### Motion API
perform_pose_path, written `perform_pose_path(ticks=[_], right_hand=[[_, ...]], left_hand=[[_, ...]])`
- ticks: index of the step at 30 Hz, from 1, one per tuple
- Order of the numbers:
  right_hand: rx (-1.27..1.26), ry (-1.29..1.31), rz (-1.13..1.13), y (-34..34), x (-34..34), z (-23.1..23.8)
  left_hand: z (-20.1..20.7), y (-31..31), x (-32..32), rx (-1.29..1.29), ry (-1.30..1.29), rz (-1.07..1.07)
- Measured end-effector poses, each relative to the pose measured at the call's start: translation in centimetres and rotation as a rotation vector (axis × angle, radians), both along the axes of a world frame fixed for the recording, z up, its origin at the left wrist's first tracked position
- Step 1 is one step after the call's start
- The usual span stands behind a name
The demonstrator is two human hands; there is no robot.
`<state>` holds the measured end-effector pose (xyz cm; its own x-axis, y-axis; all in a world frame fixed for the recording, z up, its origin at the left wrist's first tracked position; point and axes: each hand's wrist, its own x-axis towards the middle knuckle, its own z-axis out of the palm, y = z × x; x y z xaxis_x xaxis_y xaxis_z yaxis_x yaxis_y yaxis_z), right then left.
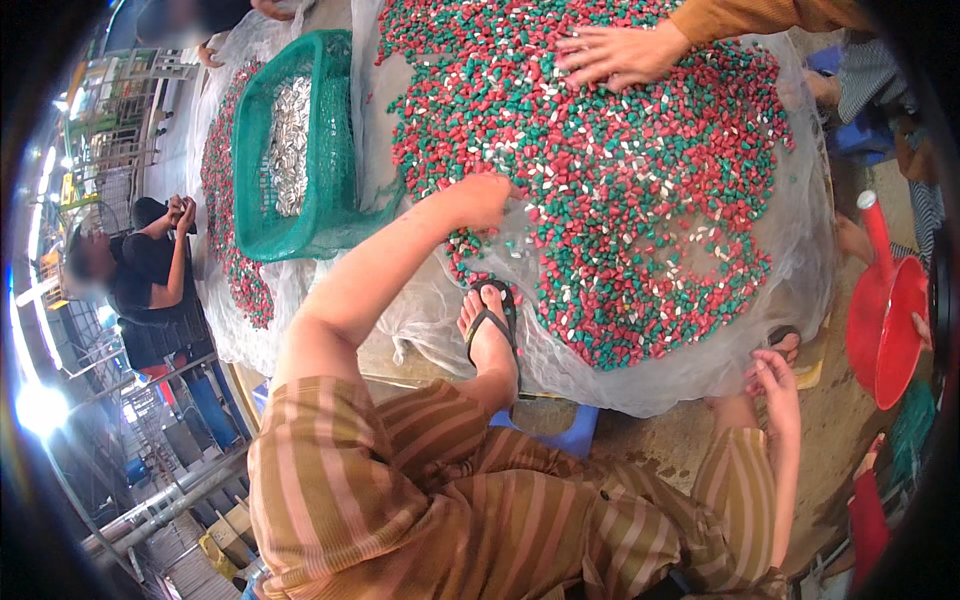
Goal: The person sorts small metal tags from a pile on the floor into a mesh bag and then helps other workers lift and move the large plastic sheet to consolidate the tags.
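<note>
"Head view: where are the pellets (640,300)?"
"Spread on the pale sheet (670,392), left hand (484,203) curled at their edge."
"Right hand (772,378)?"
"Half-curled near the sheet; I can't tell what either holds."

The fingertips of your left grip (485,200) turn down and out of sight, so you can't tell whether they pinch anything. At your right grip (772,382), whatever may sit between the fingertips is too small to make out. The upper edge cuts off the pile (610,190), whose single pieces are too tiny to identify. A co-worker's hand (622,55) has blurred fingers, and its sleeve (780,12) is cut off above. You can't name the silvery items (291,150) in the basket (332,150). The sheet (805,260) conceals most of what lies beneath it.
</note>
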<state>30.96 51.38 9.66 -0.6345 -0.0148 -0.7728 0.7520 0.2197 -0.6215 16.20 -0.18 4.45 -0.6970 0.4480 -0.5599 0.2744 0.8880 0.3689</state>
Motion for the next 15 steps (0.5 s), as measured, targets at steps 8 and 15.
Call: perform_pose_path(ticks=[8,15], right_hand=[[-0.013,-0.002,0.011,-0.3,-0.5,0.2],[0.010,0.009,0.000,-0.1,0.0,0.0]], left_hand=[[-0.2,6.5,12.6,-0.269,-0.345,-0.471],[0.5,2.5,4.3,-0.238,0.324,-0.446]])
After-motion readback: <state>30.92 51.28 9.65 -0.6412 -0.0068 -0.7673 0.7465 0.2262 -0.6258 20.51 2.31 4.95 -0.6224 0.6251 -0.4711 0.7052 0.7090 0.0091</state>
